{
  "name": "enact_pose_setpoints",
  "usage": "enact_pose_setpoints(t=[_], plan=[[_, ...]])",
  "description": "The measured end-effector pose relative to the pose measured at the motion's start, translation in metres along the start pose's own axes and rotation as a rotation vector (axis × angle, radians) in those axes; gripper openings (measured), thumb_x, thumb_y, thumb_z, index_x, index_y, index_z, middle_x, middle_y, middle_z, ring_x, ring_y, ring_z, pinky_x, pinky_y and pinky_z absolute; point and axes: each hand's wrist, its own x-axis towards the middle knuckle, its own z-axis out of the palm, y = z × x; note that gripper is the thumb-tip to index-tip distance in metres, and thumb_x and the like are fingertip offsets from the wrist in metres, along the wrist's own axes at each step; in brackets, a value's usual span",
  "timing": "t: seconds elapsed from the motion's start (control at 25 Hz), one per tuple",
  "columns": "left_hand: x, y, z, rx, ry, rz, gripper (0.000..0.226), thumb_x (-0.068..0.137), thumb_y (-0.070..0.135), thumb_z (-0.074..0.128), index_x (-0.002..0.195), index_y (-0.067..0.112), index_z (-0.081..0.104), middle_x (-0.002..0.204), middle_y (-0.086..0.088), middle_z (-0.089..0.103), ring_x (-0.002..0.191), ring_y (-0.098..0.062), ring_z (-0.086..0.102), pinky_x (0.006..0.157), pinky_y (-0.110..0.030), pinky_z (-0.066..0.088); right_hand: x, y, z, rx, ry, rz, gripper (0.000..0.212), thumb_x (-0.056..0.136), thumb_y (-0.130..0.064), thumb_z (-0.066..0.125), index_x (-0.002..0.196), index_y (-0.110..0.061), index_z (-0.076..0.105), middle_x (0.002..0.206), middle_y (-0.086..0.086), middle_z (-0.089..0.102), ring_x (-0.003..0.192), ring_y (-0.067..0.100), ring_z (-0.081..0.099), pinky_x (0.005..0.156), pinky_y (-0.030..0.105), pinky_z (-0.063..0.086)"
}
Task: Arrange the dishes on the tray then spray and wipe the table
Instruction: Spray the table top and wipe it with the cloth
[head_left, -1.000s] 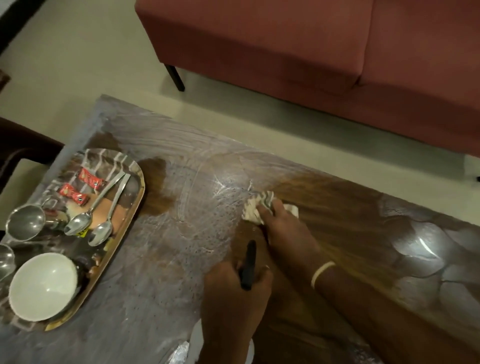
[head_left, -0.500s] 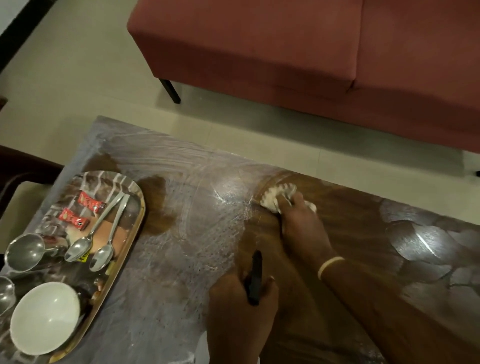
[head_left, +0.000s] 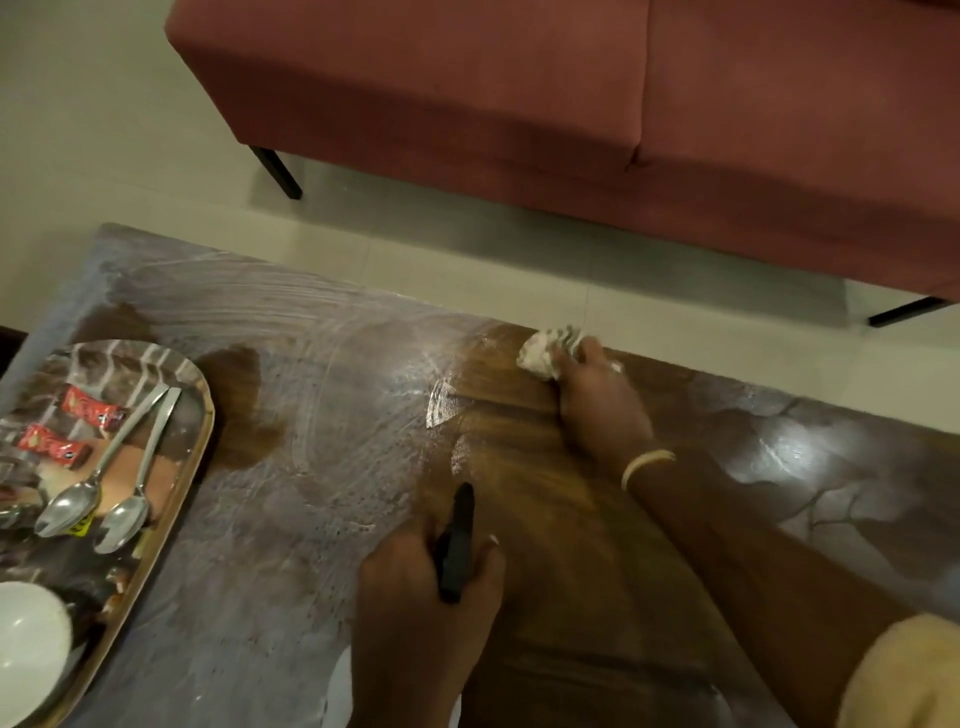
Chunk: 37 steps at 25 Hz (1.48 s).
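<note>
Nearest, the left hand (head_left: 423, 597) is curling its fingers around a spray bottle with a black trigger nozzle (head_left: 456, 545), the bottle's pale body mostly hidden beneath it. At the left edge, a shiny oval metal tray (head_left: 200, 415) is carrying a white bowl (head_left: 26, 649), two steel spoons (head_left: 104, 478) and red sachets (head_left: 91, 410). Farther out, the right hand (head_left: 597, 400) is gripping a crumpled white cloth (head_left: 545, 353) against the wet, streaked brown wooden counter (head_left: 322, 426), near its far edge.
</note>
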Motion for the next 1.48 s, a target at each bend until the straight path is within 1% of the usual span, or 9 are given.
enact_pose_setpoints(t=[0.2,0.48,0.56,0.72,0.92,1.0,1.24,1.4,1.48], plan=[[-0.009,-0.005,-0.001,-0.023,0.028,0.059,0.034,0.072,0.041,0.075,0.056,0.019,0.054,0.046,-0.002,0.054,0.043,-0.015,0.056,0.038,-0.018,0.04,-0.043,0.043,-0.001,0.047,0.127,0.396,0.036,0.095,-0.01,0.046,0.13,-0.013,0.054,0.136,0.016,0.04,0.099,0.042,0.061,0.088,0.051,0.055],[-0.011,-0.006,-0.002,-0.083,0.009,-0.145,0.034,0.075,0.034,0.081,0.057,0.013,0.061,0.055,-0.002,0.064,0.048,-0.017,0.062,0.044,-0.023,0.052,-0.063,-0.041,0.027,0.039,-0.026,-0.225,0.053,0.09,-0.011,0.061,0.139,-0.02,0.044,0.137,0.008,0.043,0.094,0.025,0.064,0.068,0.037,0.056],[-0.015,-0.008,-0.001,-0.066,-0.045,-0.223,0.03,0.074,0.038,0.081,0.061,0.015,0.065,0.052,-0.008,0.064,0.045,-0.021,0.063,0.051,-0.04,0.059,-0.03,-0.028,0.018,0.034,-0.009,-0.116,0.049,0.092,-0.011,0.059,0.139,-0.018,0.047,0.14,0.011,0.042,0.096,0.028,0.063,0.074,0.039,0.057],[-0.032,-0.011,-0.011,-0.018,-0.058,-0.24,0.031,0.073,0.036,0.082,0.06,0.013,0.066,0.049,-0.007,0.062,0.044,-0.015,0.061,0.048,-0.03,0.056,-0.043,-0.04,0.015,0.126,0.032,0.082,0.048,0.093,-0.011,0.054,0.14,-0.017,0.047,0.146,0.014,0.036,0.103,0.032,0.061,0.079,0.046,0.055],[-0.04,-0.018,-0.02,-0.064,-0.014,-0.298,0.029,0.075,0.034,0.08,0.062,0.009,0.071,0.057,-0.011,0.067,0.055,-0.021,0.065,0.05,-0.027,0.052,-0.131,-0.113,0.045,0.237,-0.351,-0.49,0.051,0.091,-0.019,0.056,0.14,-0.017,0.042,0.125,0.011,0.051,0.1,0.034,0.058,0.074,0.045,0.055],[-0.042,-0.027,-0.02,-0.064,0.004,-0.323,0.028,0.076,0.036,0.079,0.065,0.012,0.071,0.059,-0.01,0.068,0.056,-0.018,0.066,0.049,-0.023,0.053,-0.094,-0.119,0.047,0.204,-0.246,-0.571,0.051,0.088,-0.017,0.061,0.137,-0.016,0.047,0.125,0.012,0.052,0.093,0.033,0.061,0.061,0.037,0.052],[-0.058,-0.047,-0.033,0.013,0.023,-0.438,0.031,0.076,0.044,0.076,0.065,0.018,0.063,0.056,0.001,0.064,0.051,-0.011,0.063,0.044,-0.016,0.044,-0.055,-0.096,0.044,0.151,0.045,0.018,0.051,0.091,-0.001,0.052,0.139,-0.016,0.047,0.137,0.014,0.043,0.1,0.03,0.063,0.078,0.042,0.058],[-0.064,-0.055,-0.036,0.026,0.109,-0.363,0.035,0.07,0.045,0.079,0.061,0.017,0.06,0.055,0.003,0.059,0.052,-0.012,0.059,0.054,-0.025,0.051,-0.157,-0.149,0.049,0.228,-0.404,-0.418,0.053,0.099,-0.018,0.045,0.149,-0.019,0.031,0.146,0.013,0.036,0.12,0.035,0.049,0.094,0.047,0.048],[-0.063,-0.055,-0.034,-0.018,0.145,-0.301,0.034,0.07,0.042,0.08,0.06,0.017,0.061,0.051,0.002,0.058,0.049,-0.01,0.059,0.048,-0.016,0.045,-0.124,-0.16,0.052,0.211,-0.318,-0.577,0.052,0.097,-0.019,0.05,0.147,-0.018,0.035,0.14,0.013,0.041,0.115,0.034,0.052,0.084,0.043,0.05]])
